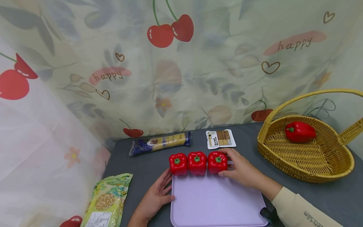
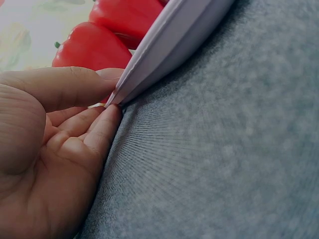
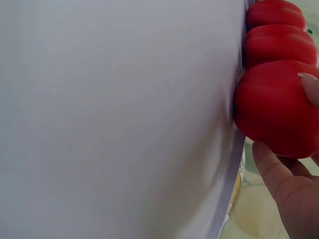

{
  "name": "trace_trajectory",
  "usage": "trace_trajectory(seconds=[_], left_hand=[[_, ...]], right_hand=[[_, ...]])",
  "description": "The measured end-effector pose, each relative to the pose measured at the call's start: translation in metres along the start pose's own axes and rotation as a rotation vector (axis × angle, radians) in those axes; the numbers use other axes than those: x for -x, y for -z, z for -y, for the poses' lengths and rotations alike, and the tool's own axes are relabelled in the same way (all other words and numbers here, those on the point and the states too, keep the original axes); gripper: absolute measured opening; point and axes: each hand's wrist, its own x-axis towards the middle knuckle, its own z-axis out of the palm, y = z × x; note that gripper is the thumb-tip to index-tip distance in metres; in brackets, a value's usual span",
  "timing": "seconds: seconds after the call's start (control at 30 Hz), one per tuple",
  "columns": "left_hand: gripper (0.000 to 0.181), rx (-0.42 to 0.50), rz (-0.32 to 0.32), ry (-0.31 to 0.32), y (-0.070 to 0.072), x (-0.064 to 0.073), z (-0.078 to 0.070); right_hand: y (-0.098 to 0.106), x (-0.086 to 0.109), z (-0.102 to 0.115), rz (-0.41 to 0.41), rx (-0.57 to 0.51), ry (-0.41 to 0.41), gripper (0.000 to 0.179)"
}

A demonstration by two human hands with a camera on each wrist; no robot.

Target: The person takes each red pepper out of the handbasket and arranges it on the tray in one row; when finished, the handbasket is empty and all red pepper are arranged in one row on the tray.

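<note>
Three red bell peppers with green stems stand in a row along the far edge of a pale lilac tray [image 1: 215, 201]: a left one [image 1: 178, 168], a middle one [image 1: 197, 167] and a right one [image 1: 217, 167]. My right hand [image 1: 241, 168] grips the right pepper, thumb on its near side and fingers on its far right, as the right wrist view also shows. At the tray's left rim is my left hand [image 1: 157, 192]. Its thumb [image 2: 75, 82] and fingertips come together on the rim in the left wrist view, with the left pepper just beyond.
A wicker basket [image 1: 306, 175] with another red bell pepper [image 1: 300, 131] stands at the right. Behind the row lie a long blue-and-yellow packet [image 1: 160, 143] and a small white-and-brown packet [image 1: 220, 139]. A green-yellow bag [image 1: 109, 198] lies front left. A patterned curtain [image 1: 198, 78] hangs behind.
</note>
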Motion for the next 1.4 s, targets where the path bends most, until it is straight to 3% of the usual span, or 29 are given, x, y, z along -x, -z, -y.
trace_trajectory(seconds=[0.4,0.67,1.13,1.4], left_hand=[[0.107,0.005,0.0,0.002,0.001,-0.001,0.001],[0.107,0.003,-0.005,0.005,0.001,0.0,0.0],[0.107,-0.001,0.003,-0.004,0.001,0.0,0.001],[0.107,-0.012,0.002,-0.02,0.002,0.0,0.003]], right_hand=[[-0.002,0.002,0.0,-0.014,-0.013,0.037,0.082],[0.007,0.007,0.001,-0.056,0.004,0.088,0.078],[0.045,0.026,0.012,-0.115,-0.05,0.159,0.062],[0.077,0.039,0.008,-0.145,-0.182,0.308,0.051]])
